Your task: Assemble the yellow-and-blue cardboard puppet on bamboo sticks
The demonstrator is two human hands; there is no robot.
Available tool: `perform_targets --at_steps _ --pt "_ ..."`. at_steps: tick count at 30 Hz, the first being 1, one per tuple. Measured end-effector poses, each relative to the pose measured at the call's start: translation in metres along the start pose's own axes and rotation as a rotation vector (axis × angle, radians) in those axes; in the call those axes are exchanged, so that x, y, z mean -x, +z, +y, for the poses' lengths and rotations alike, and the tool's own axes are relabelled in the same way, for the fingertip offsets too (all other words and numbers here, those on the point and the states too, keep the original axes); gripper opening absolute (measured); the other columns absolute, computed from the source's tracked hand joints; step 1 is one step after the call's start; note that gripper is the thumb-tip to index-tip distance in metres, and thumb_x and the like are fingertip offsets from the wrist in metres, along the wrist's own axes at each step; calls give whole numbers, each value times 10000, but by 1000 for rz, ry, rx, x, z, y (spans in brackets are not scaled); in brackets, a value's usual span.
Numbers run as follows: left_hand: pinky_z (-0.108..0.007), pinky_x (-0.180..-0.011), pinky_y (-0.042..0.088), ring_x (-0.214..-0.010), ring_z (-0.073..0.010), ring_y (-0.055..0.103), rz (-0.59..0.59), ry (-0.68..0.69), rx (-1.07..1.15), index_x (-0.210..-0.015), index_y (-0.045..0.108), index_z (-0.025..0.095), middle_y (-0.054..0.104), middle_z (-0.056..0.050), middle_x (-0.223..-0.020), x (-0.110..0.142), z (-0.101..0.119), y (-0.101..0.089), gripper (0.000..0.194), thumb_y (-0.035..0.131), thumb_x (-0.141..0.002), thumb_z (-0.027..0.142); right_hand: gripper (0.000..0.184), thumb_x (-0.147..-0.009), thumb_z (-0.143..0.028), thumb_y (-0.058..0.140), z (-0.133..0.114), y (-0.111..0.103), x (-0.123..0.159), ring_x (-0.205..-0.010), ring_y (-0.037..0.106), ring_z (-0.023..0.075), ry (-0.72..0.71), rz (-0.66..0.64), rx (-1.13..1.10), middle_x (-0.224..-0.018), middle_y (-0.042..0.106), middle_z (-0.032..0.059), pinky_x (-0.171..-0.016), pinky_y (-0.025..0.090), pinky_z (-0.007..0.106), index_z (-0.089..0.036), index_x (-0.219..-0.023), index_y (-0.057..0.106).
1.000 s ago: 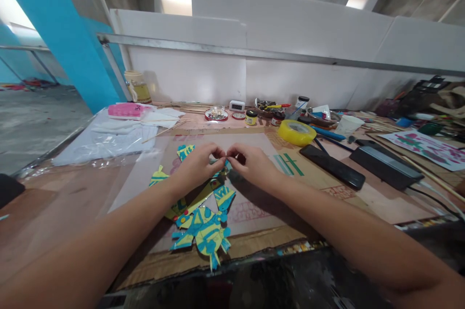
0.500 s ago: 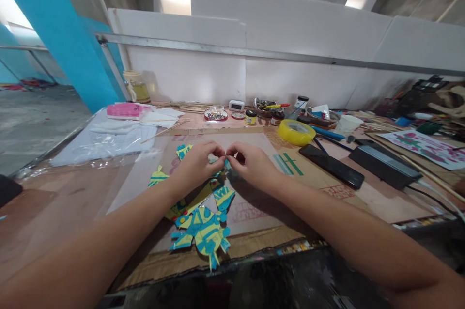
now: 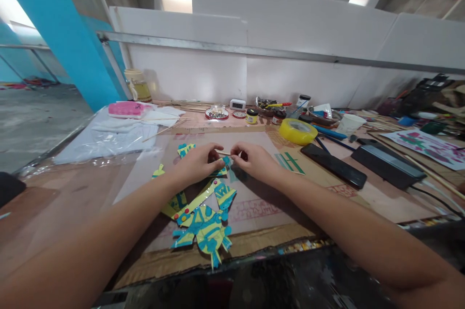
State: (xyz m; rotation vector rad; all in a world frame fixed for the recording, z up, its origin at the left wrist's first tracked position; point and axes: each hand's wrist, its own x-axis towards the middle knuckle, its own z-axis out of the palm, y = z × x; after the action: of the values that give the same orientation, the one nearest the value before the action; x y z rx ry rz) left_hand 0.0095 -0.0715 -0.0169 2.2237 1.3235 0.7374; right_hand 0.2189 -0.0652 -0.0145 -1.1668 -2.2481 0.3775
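A painted paper cut-out figure (image 3: pixel 210 231), blue and yellow-green with small red and yellow round spots at its joints, lies jointed across the work surface. Its upper end is between my hands. My left hand (image 3: pixel 198 166) is closed, thumb and fingers pinching a blue-tipped part of the figure. My right hand (image 3: pixel 254 161) is closed close beside it, fingertips nearly meeting the blue tip. A thin wooden stick (image 3: pixel 223 153) shows between the hands, and a thin end emerges past my right wrist. Fingers hide the exact contact.
A yellow tape roll (image 3: pixel 298 131), a black phone (image 3: pixel 333 166) and a dark box-like device (image 3: pixel 388 163) lie to the right. Paint jars (image 3: pixel 251 116) and a bead dish (image 3: pixel 217 113) stand behind. Plastic-covered white sheets (image 3: pixel 109 137) and a pink packet (image 3: pixel 126 109) are at left.
My hands have drawn slightly apart and lower. The thin stick now shows between them, and more of the figure's blue tip and red joint spots is visible.
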Motion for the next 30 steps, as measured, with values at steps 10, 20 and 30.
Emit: perform_targets --at_steps 10,20,30 --pt "-256 -578 436 -626 -161 580 47 -77 101 -920 739 186 694 -14 -699 0 10 -4 311 577 -802 425 84 -868 -209 587 -3 -1 1 -619 522 120 -3 39 -3 -730 662 1 -595 341 240 -184 -893 664" --pt "-262 -628 454 -694 -179 621 43 -89 99 -939 773 203 756 -16 -792 0 14 -6 327 588 -794 430 99 -879 -194 579 -6 -1 4 -656 537 129 -79 20 4 -779 677 14 -626 370 240 -190 -921 668" --pt "-255 -571 413 -605 -156 580 20 -69 76 -938 781 213 712 -4 -685 -1 11 -6 335 597 -795 455 126 -893 -204 564 -6 -1 6 -673 565 137 -126 5 17 -793 682 27 -639 387 244 -183 -945 677"
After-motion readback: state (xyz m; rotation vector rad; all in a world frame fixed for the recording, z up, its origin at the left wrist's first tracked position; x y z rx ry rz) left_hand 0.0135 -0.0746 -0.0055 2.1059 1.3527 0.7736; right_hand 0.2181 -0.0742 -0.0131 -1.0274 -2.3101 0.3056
